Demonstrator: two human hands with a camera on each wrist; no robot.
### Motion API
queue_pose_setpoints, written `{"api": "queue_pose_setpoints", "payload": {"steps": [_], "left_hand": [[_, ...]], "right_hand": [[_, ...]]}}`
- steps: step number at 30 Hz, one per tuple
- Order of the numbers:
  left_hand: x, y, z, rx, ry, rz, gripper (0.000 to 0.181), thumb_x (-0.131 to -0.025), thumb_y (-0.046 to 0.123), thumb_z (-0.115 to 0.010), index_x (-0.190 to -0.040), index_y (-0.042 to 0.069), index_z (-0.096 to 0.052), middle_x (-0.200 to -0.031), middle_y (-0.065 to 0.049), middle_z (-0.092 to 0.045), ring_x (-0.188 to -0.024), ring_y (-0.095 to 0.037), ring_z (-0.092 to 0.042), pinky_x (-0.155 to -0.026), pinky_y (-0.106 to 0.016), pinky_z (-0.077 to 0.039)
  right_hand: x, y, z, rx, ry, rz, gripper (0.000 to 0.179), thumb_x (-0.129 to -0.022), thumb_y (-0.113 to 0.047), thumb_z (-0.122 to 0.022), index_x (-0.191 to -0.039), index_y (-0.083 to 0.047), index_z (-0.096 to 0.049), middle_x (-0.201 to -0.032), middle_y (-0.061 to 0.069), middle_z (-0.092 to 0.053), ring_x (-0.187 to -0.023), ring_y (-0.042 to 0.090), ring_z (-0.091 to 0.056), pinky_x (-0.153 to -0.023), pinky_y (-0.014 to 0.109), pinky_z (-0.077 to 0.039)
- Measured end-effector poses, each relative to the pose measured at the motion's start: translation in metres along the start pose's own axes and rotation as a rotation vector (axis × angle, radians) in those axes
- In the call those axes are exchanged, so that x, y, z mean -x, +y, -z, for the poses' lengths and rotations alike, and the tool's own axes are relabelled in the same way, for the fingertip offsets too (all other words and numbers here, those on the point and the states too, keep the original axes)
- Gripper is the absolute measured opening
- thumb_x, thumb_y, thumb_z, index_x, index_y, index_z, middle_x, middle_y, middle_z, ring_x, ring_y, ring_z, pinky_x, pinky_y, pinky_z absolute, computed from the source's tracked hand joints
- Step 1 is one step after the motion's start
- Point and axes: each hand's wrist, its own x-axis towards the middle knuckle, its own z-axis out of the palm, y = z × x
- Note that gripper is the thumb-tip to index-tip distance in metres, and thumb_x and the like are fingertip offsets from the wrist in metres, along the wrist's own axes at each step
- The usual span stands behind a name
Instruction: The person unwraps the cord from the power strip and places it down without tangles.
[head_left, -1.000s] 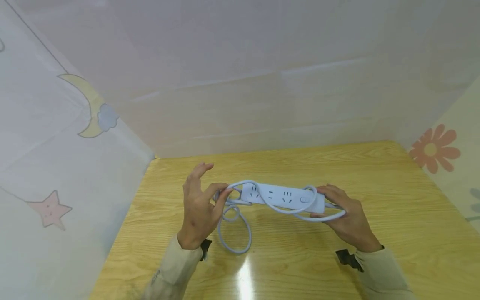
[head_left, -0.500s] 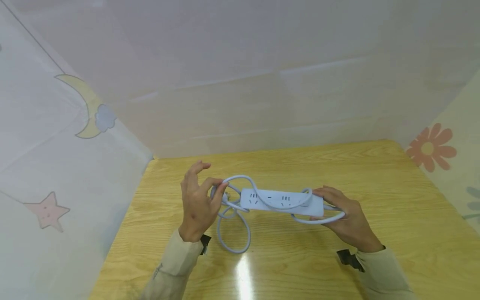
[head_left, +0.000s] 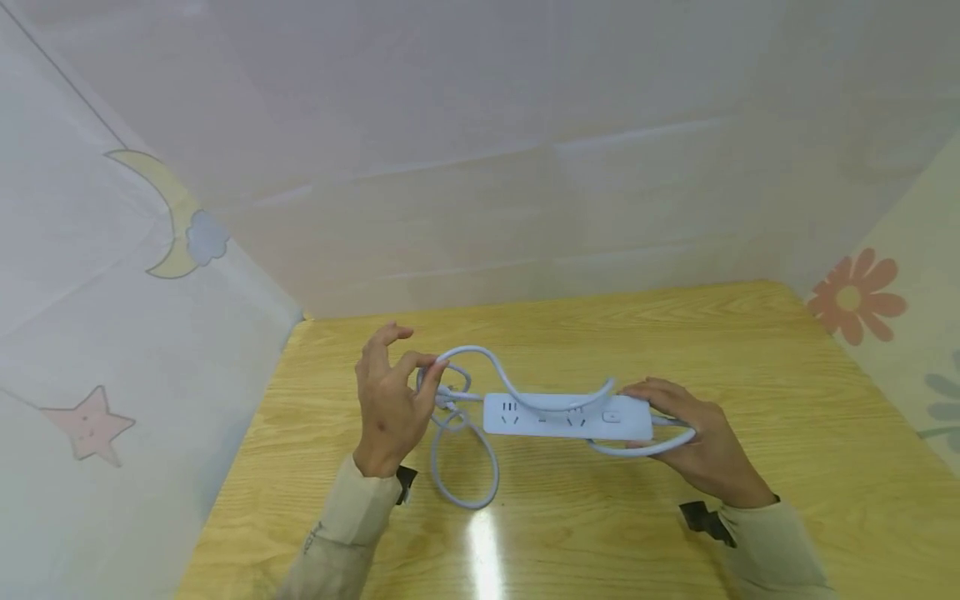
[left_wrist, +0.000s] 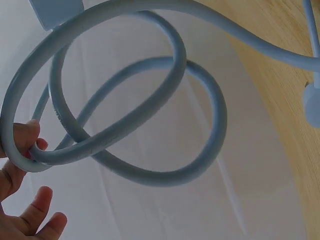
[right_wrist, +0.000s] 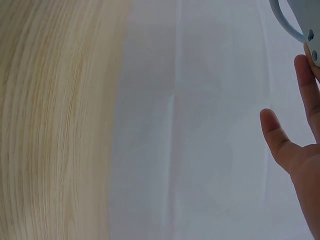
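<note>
A white power strip (head_left: 555, 427) is held near level above the wooden table in the head view, sockets and switch facing up. My right hand (head_left: 693, 437) grips its right end, where a bend of cord also passes by the palm. My left hand (head_left: 390, 404) pinches the white cord (head_left: 470, 348) between thumb and index finger, the other fingers raised. From there the cord arches across the strip's face and goes behind its far edge. The plug (head_left: 448, 398) hangs close to the left fingers. In the left wrist view, cord loops (left_wrist: 220, 110) cross one another.
A hanging loop of cord (head_left: 495, 479) overlaps the wooden table (head_left: 600, 525) between the hands. Pale cloth walls (head_left: 525, 208) with printed moon, star and flower enclose the table's back and sides.
My left hand has shifted slightly left with the pinched cord, whose arch now stands higher and looser over the strip. The strip has levelled and dropped a little; my right hand keeps its grip.
</note>
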Motion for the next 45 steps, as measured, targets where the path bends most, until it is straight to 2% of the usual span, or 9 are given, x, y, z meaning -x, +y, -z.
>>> {"api": "queue_pose_setpoints", "payload": {"steps": [2,3,7,10,18,26,37,40,45], "left_hand": [[0.000,-0.001,0.000,-0.007,0.000,0.002,0.016,-0.077,0.004,-0.085,-0.078,-0.005,-0.072,-0.115,-0.023,-0.057,-0.124,-0.046,-0.048,-0.094,-0.067,-0.034],[0.000,-0.002,0.000,-0.010,0.000,0.000,0.016,-0.077,0.004,-0.085,-0.078,-0.005,-0.072,-0.115,-0.023,-0.057,-0.123,-0.046,-0.049,-0.093,-0.067,-0.035],[0.002,-0.004,-0.002,-0.012,-0.004,-0.003,0.016,-0.077,0.004,-0.085,-0.077,-0.005,-0.071,-0.114,-0.023,-0.057,-0.122,-0.046,-0.049,-0.092,-0.067,-0.035],[0.004,-0.005,-0.003,-0.012,-0.005,0.004,0.016,-0.077,0.003,-0.085,-0.077,-0.005,-0.071,-0.113,-0.022,-0.058,-0.123,-0.045,-0.050,-0.091,-0.067,-0.035],[0.010,-0.007,-0.006,-0.030,-0.035,0.036,0.016,-0.077,0.005,-0.085,-0.077,-0.005,-0.072,-0.114,-0.022,-0.059,-0.124,-0.044,-0.050,-0.092,-0.069,-0.034],[0.014,-0.010,-0.008,-0.048,-0.077,0.061,0.016,-0.078,0.006,-0.085,-0.078,-0.002,-0.072,-0.114,-0.020,-0.059,-0.122,-0.044,-0.051,-0.089,-0.067,-0.037],[0.020,-0.012,-0.005,-0.067,-0.170,0.103,0.015,-0.083,0.011,-0.083,-0.083,0.000,-0.073,-0.118,-0.018,-0.058,-0.123,-0.041,-0.050,-0.090,-0.065,-0.037],[0.022,-0.013,-0.004,-0.071,-0.181,0.107,0.015,-0.083,0.012,-0.083,-0.083,0.000,-0.074,-0.118,-0.018,-0.058,-0.122,-0.041,-0.050,-0.091,-0.064,-0.037],[0.025,-0.014,-0.003,-0.081,-0.198,0.103,0.015,-0.083,0.012,-0.083,-0.084,0.000,-0.074,-0.117,-0.019,-0.058,-0.120,-0.041,-0.051,-0.090,-0.064,-0.038]], "right_hand": [[0.000,-0.001,0.001,0.000,-0.006,0.002,0.050,-0.087,-0.027,-0.078,-0.123,0.005,-0.065,-0.120,0.014,-0.068,-0.125,0.013,-0.056,-0.109,0.023,-0.034],[0.000,-0.002,0.001,0.004,-0.010,0.002,0.049,-0.086,-0.024,-0.080,-0.123,0.005,-0.065,-0.120,0.014,-0.068,-0.125,0.013,-0.056,-0.110,0.024,-0.033],[0.000,-0.006,0.003,-0.022,-0.033,-0.031,0.058,-0.070,0.007,-0.085,-0.124,0.005,-0.064,-0.123,0.010,-0.067,-0.127,0.013,-0.054,-0.110,0.024,-0.033],[0.002,-0.007,0.004,-0.029,-0.049,-0.067,0.069,-0.060,0.021,-0.082,-0.125,0.005,-0.063,-0.126,0.004,-0.066,-0.129,0.012,-0.051,-0.109,0.022,-0.033],[0.003,-0.009,0.006,-0.096,-0.073,-0.115,0.070,-0.060,0.028,-0.078,-0.126,0.009,-0.061,-0.128,0.002,-0.064,-0.129,0.011,-0.051,-0.106,0.021,-0.036],[0.001,-0.009,0.006,-0.189,-0.051,-0.080,0.069,-0.061,0.029,-0.076,-0.126,0.014,-0.058,-0.127,0.008,-0.066,-0.128,0.015,-0.052,-0.107,0.022,-0.037],[0.002,-0.009,0.007,-0.160,-0.017,-0.083,0.068,-0.062,0.028,-0.078,-0.126,0.015,-0.058,-0.129,0.002,-0.065,-0.127,0.012,-0.054,-0.104,0.021,-0.039],[0.002,-0.007,0.006,-0.197,0.005,-0.050,0.062,-0.069,0.019,-0.080,-0.126,0.016,-0.057,-0.129,0.006,-0.065,-0.127,0.014,-0.054,-0.104,0.021,-0.040],[0.002,-0.004,0.004,-0.240,0.051,0.000,0.057,-0.081,-0.005,-0.080,-0.127,0.018,-0.055,-0.130,0.008,-0.065,-0.129,0.015,-0.053,-0.106,0.021,-0.038]]}}
